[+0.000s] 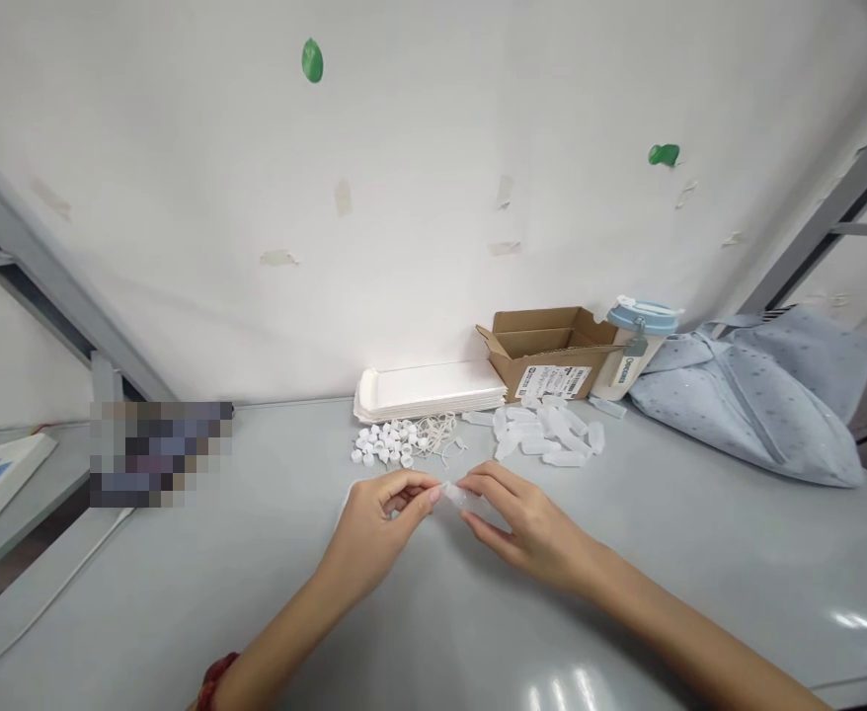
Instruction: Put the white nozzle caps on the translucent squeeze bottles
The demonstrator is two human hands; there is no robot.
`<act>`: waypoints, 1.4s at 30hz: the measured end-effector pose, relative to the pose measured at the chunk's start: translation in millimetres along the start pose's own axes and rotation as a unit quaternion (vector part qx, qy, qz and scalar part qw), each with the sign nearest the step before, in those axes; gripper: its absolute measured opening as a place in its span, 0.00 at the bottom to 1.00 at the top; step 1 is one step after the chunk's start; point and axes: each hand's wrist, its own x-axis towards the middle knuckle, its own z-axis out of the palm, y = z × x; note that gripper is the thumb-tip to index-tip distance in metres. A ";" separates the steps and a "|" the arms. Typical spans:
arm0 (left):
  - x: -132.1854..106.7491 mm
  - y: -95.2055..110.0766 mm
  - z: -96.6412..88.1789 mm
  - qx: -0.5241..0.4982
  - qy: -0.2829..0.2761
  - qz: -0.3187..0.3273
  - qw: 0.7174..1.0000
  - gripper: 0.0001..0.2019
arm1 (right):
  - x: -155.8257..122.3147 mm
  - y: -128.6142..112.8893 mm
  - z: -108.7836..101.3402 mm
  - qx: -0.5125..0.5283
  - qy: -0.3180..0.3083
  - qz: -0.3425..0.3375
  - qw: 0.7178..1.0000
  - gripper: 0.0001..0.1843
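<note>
— "How do my hands stand?"
— "Your right hand point(526, 521) holds the translucent bottle point(464, 498) around its body; your left hand point(375, 523) pinches its narrow tip, over the table's point(411, 642) middle, well in from the back edge."
— "How will it handle?"
— "Probably light, soft and slippery: you'd best grip the body gently. White caps point(385, 435) and loose bottles point(565, 459) lie towards the back edge."

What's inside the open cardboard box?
Only the upper inner walls of the cardboard box show. Its front wall hides the bottom, so anything lying there can't be seen; the loose translucent bottles lie outside, in front.
</note>
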 end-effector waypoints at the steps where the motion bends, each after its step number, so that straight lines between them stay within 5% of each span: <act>1: -2.4 -0.8 1.1 0.005 -0.001 0.002 1.000 0.09 | -0.5 -0.9 0.6 0.001 -0.005 0.000 1.000 0.13; 14: -8.0 -3.6 6.1 0.011 -0.001 0.000 1.000 0.07 | -3.1 -1.9 2.3 -0.017 0.006 -0.027 0.999 0.13; 28: -10.1 -7.2 8.3 0.101 0.042 0.067 0.992 0.04 | -4.1 -6.2 9.4 0.013 0.057 -0.051 0.997 0.20; 33: -9.9 -9.3 8.8 0.104 0.055 0.090 0.989 0.04 | -3.0 -9.7 9.0 0.110 0.057 0.010 0.992 0.19; 36: -10.0 -11.7 11.5 0.129 0.096 0.167 0.973 0.05 | 0.3 -15.6 5.3 0.252 0.053 0.137 0.956 0.16; 39: -10.3 -13.7 14.9 0.177 0.132 0.271 0.937 0.10 | 4.2 -18.4 0.4 0.411 0.031 0.242 0.879 0.15; 42: -10.7 -15.8 17.1 0.215 0.118 0.323 0.914 0.14 | 6.3 -15.2 -0.3 0.543 0.015 0.268 0.796 0.16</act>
